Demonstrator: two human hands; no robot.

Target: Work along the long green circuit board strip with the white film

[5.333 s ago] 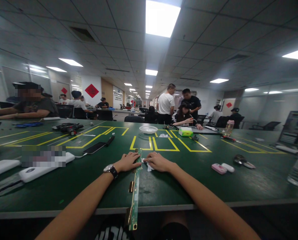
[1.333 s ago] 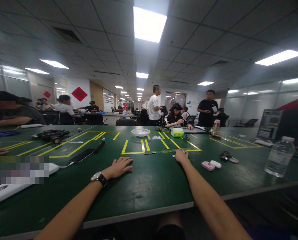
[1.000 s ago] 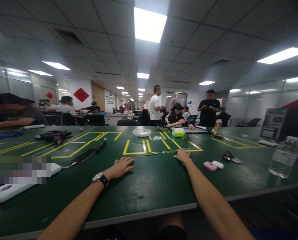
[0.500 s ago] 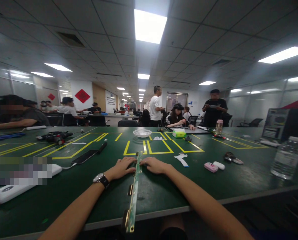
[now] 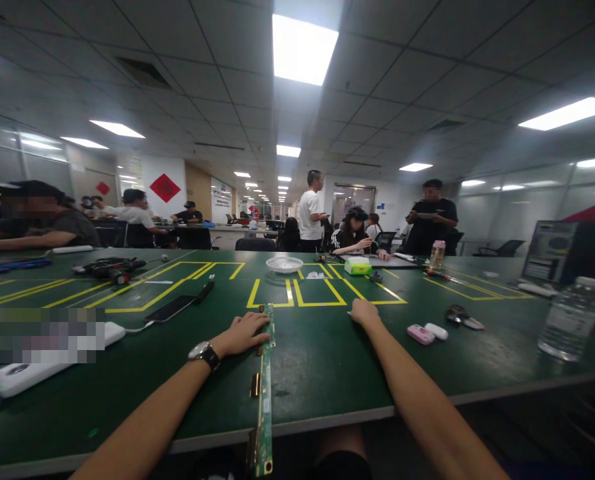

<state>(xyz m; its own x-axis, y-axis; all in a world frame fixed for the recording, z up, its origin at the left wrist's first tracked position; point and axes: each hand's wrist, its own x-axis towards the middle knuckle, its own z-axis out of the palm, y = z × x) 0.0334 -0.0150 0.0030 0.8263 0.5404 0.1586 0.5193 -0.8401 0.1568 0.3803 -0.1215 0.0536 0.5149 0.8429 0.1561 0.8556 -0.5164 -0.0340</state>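
Observation:
A long, narrow green circuit board point(image 5: 266, 393) lies lengthwise in front of me, its near end sticking out past the table edge. Gold-brown flex tabs point(image 5: 256, 385) project from its left side. My left hand point(image 5: 244, 332), with a watch on the wrist, grips the board's left edge near the far end, fingertips and thumb on it. Off to the right, my right hand point(image 5: 366, 312) is closed over a white ribbon cable point(image 5: 350, 313). Only a small pale tip of that cable shows; my fingers cover the rest.
Yellow tape outlines point(image 5: 320, 304) mark the green table. A white dish point(image 5: 284, 265), a green box point(image 5: 358, 266), a phone point(image 5: 174, 309), a power strip point(image 5: 57, 360), a pink case point(image 5: 420, 335) and a water bottle point(image 5: 571, 320) stand around. Other people sit or stand beyond.
My right hand has left the board's far end and moved right, onto the white ribbon cable. The board has shifted slightly left and towards me, with my left hand still on it.

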